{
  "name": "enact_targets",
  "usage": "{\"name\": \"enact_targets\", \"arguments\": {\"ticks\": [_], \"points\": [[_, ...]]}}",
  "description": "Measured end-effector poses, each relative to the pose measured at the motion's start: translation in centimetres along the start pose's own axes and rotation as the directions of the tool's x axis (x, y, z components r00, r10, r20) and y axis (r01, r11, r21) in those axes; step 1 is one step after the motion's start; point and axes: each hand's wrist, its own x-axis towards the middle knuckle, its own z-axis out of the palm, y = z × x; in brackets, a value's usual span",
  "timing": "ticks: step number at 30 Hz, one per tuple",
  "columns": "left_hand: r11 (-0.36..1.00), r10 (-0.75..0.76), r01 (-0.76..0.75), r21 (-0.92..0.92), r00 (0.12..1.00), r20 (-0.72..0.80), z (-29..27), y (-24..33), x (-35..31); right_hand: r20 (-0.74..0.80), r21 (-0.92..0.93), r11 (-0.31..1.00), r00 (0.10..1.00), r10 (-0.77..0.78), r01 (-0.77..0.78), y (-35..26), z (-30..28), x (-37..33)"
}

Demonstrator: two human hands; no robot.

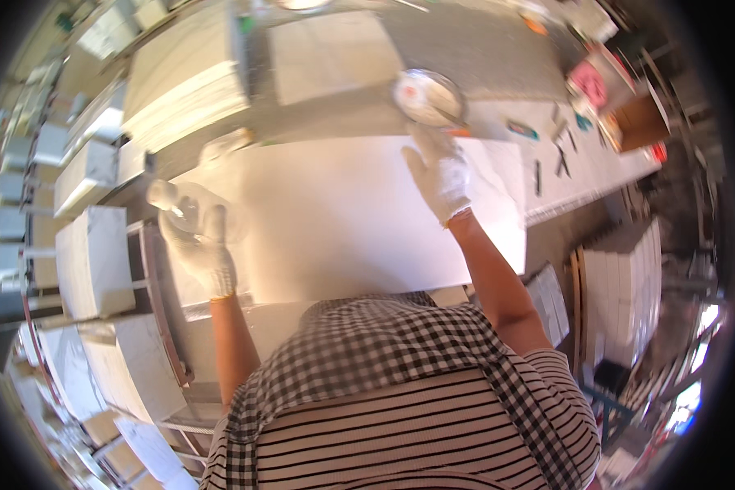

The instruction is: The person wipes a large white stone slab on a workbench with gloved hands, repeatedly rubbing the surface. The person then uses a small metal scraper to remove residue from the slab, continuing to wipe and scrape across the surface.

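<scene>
Presently, we stand at a smooth white panel [327, 224], its long axis running nine to three o'clock before our checked apron [376, 343]. At the panel's nine o'clock, our gloved left hand [204, 253] appears wrapped around a clear bottle [188, 209], its white cap toward ten. At two, our gloved right hand [447, 180] spreads thumb from fingers; a round bowl [463, 104] lies at that hand's twelve o'clock, far nearer it than the left. Blur hides whether fingertips meet bowl.
</scene>
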Motion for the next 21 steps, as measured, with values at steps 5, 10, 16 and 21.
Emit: {"name": "enact_targets", "arguments": {"ticks": [5,10,16,21], "points": [[0.931,-0.056,0.124,0.342,0.978,-0.202,-6.6,-5.7,-0.1,0.082,0.179,0.929,0.936,-0.341,0.323,-12.2,10.2,4.6],[0.934,-0.066,0.114,0.338,0.986,-0.152,-9.1,-8.6,-1.7,0.346,0.228,0.931,0.87,-0.352,0.286,-20.9,17.0,9.5],[0.925,-0.215,0.239,0.295,0.97,-0.111,-9.6,-10.8,-2.3,0.651,-0.043,0.957,0.734,-0.192,0.288,-24.8,23.7,11.7],[0.959,-0.036,0.044,0.28,0.999,-0.034,-10.1,-11.7,-2.0,0.441,0.432,0.86,0.768,-0.465,0.272,-23.6,29.2,11.8]]}}
